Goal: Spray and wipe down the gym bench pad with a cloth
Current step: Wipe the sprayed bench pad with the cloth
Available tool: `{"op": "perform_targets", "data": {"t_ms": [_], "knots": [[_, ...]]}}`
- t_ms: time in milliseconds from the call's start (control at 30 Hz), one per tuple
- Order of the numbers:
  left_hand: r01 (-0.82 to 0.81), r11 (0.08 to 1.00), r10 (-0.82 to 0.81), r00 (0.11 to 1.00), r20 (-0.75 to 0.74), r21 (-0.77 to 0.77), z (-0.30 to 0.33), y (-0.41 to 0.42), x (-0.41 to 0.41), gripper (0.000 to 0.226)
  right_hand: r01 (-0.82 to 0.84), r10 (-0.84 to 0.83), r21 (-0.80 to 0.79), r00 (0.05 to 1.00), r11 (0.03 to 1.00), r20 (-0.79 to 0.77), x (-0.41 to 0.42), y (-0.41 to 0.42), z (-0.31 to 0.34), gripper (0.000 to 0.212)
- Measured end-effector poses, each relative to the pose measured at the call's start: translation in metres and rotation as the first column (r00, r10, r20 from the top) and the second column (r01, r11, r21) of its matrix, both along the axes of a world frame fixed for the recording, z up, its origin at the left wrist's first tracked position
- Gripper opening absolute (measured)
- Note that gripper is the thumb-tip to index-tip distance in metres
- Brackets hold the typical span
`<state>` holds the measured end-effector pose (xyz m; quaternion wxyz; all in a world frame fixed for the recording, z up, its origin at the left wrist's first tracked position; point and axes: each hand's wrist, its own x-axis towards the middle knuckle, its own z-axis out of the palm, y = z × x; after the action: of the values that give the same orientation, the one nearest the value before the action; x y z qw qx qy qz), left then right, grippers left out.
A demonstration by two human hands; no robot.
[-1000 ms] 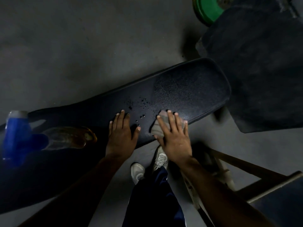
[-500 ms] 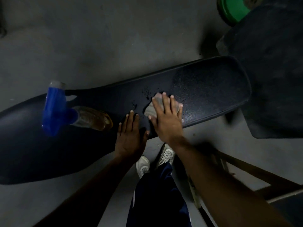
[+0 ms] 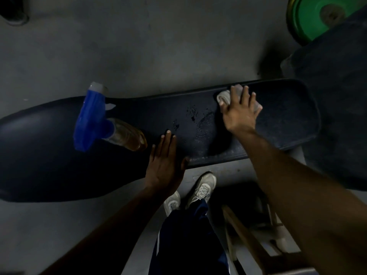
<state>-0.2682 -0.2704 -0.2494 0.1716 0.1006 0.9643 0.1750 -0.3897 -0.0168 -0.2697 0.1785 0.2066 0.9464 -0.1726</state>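
A long black bench pad (image 3: 288, 120) runs across the middle of the view, with wet droplets and a smear near its centre. My right hand (image 3: 239, 114) presses a grey cloth (image 3: 224, 97) flat onto the pad near its far edge, towards the right end. My left hand (image 3: 164, 161) lies flat with fingers together on the pad's near edge, holding nothing. A spray bottle (image 3: 111, 126) with a blue trigger head and amber liquid stands on the pad left of my left hand.
A green weight plate (image 3: 309, 16) lies at the top right behind a dark padded block (image 3: 337, 96). My white shoes (image 3: 200, 191) stand on the grey floor below the pad. A wooden-looking frame (image 3: 248, 237) sits at the lower right.
My right hand has slid the cloth away from me and to the right across the pad, leaving a wet smear. My left hand stays planted on the near edge.
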Motion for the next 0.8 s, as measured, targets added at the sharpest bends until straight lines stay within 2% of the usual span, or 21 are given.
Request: {"op": "perform_targets", "data": {"t_ms": [67, 167, 267, 367, 500, 600, 667, 800], "knots": [[-0.022, 1.000, 0.022, 1.000, 0.002, 0.007, 0.000, -0.002, 0.003, 0.075, -0.148, 0.148, 0.013, 0.989, 0.989, 0.002, -0.017, -0.027, 0.001, 0.066], [-0.023, 1.000, 0.023, 1.000, 0.014, -0.013, -0.002, -0.004, 0.003, 0.073, -0.408, 0.408, -0.010, 0.912, 0.913, -0.042, -0.002, -0.068, 0.003, 0.067], [-0.015, 0.998, 0.015, 1.000, 0.007, -0.053, -0.005, -0.003, -0.002, 0.073, -0.546, 0.543, -0.017, 0.835, 0.838, -0.087, 0.031, -0.072, 0.006, 0.067], [-0.006, 0.999, 0.005, 1.000, -0.023, -0.047, -0.006, 0.001, -0.008, 0.074, -0.536, 0.536, 0.022, 0.842, 0.844, -0.062, 0.042, -0.039, 0.006, 0.066], [-0.019, 1.000, 0.018, 0.999, -0.035, -0.015, -0.008, 0.004, -0.011, 0.075, -0.282, 0.283, 0.043, 0.959, 0.958, -0.015, 0.020, 0.003, 0.005, 0.065], [-0.010, 0.999, 0.009, 0.999, -0.033, -0.039, -0.012, 0.004, -0.007, 0.073, -0.143, 0.143, 0.007, 0.990, 0.990, 0.013, -0.013, -0.002, 0.005, 0.065], [-0.008, 0.997, 0.007, 1.000, -0.018, -0.071, -0.015, 0.004, -0.003, 0.072, -0.203, 0.202, 0.013, 0.979, 0.979, 0.033, -0.027, -0.027, 0.005, 0.066], [0.003, 0.996, 0.002, 0.999, 0.052, -0.092, -0.012, 0.001, 0.005, 0.072, -0.521, 0.521, 0.000, 0.852, 0.853, -0.055, -0.005, -0.081, 0.003, 0.065]]}}
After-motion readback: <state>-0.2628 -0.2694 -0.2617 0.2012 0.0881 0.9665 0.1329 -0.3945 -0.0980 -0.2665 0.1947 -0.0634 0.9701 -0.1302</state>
